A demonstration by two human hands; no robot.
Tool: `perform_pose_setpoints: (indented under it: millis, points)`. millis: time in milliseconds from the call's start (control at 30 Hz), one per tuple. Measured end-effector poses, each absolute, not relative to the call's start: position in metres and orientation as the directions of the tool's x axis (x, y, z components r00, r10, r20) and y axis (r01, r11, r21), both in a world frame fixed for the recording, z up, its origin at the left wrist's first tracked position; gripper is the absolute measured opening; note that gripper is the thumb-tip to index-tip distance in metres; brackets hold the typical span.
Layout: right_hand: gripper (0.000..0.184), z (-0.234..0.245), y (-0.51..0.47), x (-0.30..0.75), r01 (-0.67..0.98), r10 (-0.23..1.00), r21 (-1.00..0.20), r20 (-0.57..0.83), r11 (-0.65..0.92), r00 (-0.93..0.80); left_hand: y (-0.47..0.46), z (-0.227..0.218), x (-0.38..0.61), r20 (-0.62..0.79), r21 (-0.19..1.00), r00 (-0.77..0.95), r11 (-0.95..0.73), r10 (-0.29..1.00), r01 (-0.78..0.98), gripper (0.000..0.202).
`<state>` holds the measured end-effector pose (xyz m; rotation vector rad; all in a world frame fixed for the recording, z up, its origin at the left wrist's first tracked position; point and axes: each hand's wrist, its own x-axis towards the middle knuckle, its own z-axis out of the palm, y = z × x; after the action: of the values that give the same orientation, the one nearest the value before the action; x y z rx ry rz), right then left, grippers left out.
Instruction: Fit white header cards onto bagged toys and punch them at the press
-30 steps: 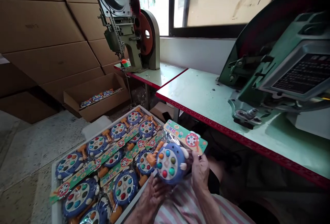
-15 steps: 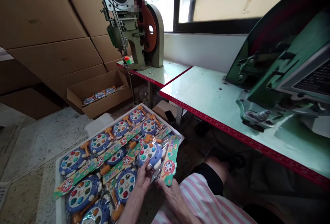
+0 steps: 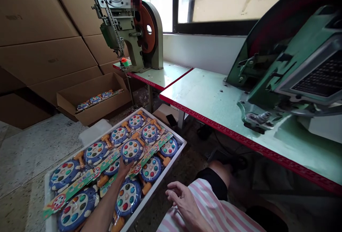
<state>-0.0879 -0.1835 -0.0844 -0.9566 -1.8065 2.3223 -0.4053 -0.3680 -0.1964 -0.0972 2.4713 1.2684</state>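
A white tray (image 3: 180,141) on the floor at lower left holds several bagged blue round toys with coloured dots, orange hammers and green header cards. My left hand (image 3: 122,169) reaches over the tray and grips one bagged toy (image 3: 130,151), which lies on top of the others near the middle. My right hand (image 3: 179,196) hovers over my lap, above the pink striped cloth (image 3: 213,207). Its fingers are loosely curled and apart, and it holds nothing.
A pale green table with a red edge (image 3: 208,100) runs along the right and carries a green machine (image 3: 280,68). A second press (image 3: 133,21) stands on a smaller table behind. An open cardboard box with toys (image 3: 91,100) and stacked cartons (image 3: 40,29) are at left.
The bagged toy that both hands held over my lap has moved left onto the tray. My right hand has let go and drawn back; my left hand stays on the toy.
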Motion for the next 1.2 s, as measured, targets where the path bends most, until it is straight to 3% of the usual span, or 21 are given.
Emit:
perform_pose_setpoints:
  millis: [267,500,667,867,967,1100,1200]
  points:
    - [0.028,-0.077,-0.175,-0.081,0.370,0.413,-0.901,-0.432,-0.226,-0.801,-0.360,-0.210,-0.437,-0.251,0.542,-0.954,0.841,0.161,-0.001,0.088]
    - [0.032,-0.074,-0.172,-0.081,0.399,0.425,-0.898,-0.439,-0.185,-0.792,-0.330,-0.213,-0.470,-0.352,0.322,-0.902,0.937,0.249,0.133,0.092]
    - [0.035,-0.078,-0.172,-0.081,0.392,0.417,-0.902,-0.432,-0.183,-0.800,-0.328,-0.214,-0.470,-0.376,0.239,-0.884,0.951,0.277,0.197,0.089]
    - [0.036,-0.079,-0.175,-0.084,0.388,0.404,-0.901,-0.434,-0.195,-0.805,-0.327,-0.202,-0.475,-0.394,0.245,-0.872,0.948,0.290,0.204,0.092]
    - [0.040,-0.074,-0.172,-0.084,0.380,0.422,-0.889,-0.456,-0.255,-0.784,-0.322,-0.191,-0.470,-0.331,0.290,-0.899,0.938,0.286,0.192,0.081]
    - [0.049,-0.052,-0.137,-0.067,0.307,0.529,-0.922,-0.388,-0.237,-0.755,-0.320,-0.180,-0.428,-0.177,0.401,-0.929,0.886,0.327,0.235,0.062]
    - [0.054,-0.032,-0.089,-0.033,0.273,0.680,-0.950,-0.300,-0.151,-0.669,-0.316,-0.178,-0.367,-0.115,0.526,-0.883,0.782,0.454,0.333,0.047]
